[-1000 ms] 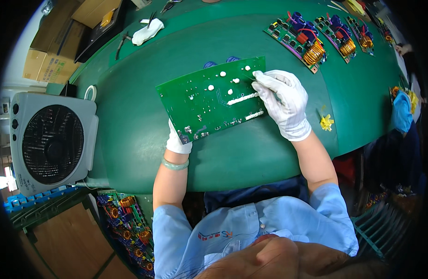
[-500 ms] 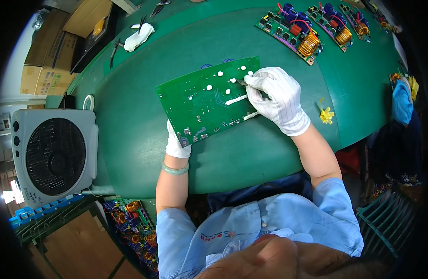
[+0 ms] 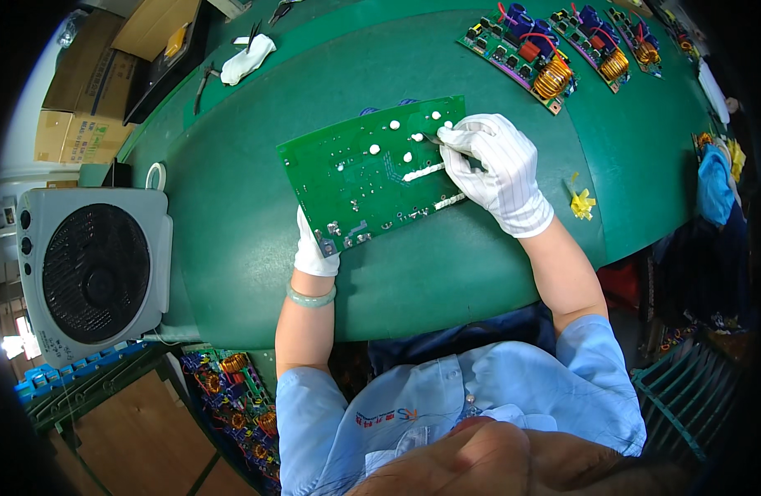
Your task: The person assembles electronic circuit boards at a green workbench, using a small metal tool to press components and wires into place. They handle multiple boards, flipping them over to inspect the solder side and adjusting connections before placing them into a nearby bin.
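Note:
A green circuit board [image 3: 331, 182] is held up tilted above the mat, its solder side toward me. White round blobs [image 3: 375, 150] and two white strips [image 3: 423, 172] dot this side. My left hand [image 3: 313, 248], in a white glove, grips the board from behind at its lower left corner; its fingers are hidden. At the board's right edge is my right hand [image 3: 500, 169], in a striped white glove, its fingers pinched round a thin dark pointed tool [image 3: 431, 138] that looks like tweezers. The tip is close to a white blob near the upper right corner.
Assembled circuit boards [image 3: 521, 54] with copper coils stand at the far right of the green table [image 3: 232, 198]. A grey fan [image 3: 95, 269] stands at left, below cardboard boxes [image 3: 83, 99]. Pliers [image 3: 204, 89], a white cloth [image 3: 248, 59] and a yellow ribbon [image 3: 581, 204] lie around.
The board has shifted very slightly up and right, and my right hand has edged up with it. Both holds stay the same.

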A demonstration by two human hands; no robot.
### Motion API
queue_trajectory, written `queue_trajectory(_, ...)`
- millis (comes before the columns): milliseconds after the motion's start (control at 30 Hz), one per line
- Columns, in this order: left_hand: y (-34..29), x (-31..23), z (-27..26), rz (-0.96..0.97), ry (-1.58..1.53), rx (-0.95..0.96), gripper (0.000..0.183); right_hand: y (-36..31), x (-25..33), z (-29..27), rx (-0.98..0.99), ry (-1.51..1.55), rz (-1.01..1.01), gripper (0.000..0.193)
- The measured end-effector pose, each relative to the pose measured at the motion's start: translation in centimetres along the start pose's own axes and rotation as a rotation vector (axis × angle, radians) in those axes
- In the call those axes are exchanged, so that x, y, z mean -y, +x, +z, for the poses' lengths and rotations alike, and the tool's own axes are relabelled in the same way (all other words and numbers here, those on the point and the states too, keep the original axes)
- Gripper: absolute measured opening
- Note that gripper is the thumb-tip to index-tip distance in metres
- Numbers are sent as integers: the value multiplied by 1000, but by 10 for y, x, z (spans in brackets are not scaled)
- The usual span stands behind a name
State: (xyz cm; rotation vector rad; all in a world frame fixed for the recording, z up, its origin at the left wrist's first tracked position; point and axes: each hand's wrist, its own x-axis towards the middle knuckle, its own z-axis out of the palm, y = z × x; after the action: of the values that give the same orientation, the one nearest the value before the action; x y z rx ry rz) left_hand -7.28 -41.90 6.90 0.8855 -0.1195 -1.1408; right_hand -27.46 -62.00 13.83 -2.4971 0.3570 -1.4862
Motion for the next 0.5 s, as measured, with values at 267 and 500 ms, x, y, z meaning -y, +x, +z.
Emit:
queue_trajectory(267, -2, 0, 0, 18, 14, 4, 39, 0, -1, 1, -17, 2, -18, 26)
queue_trajectory(500, 2, -2, 2, -24, -51, -20, 41, -3, -1, 6, -53, -40, -1, 24)
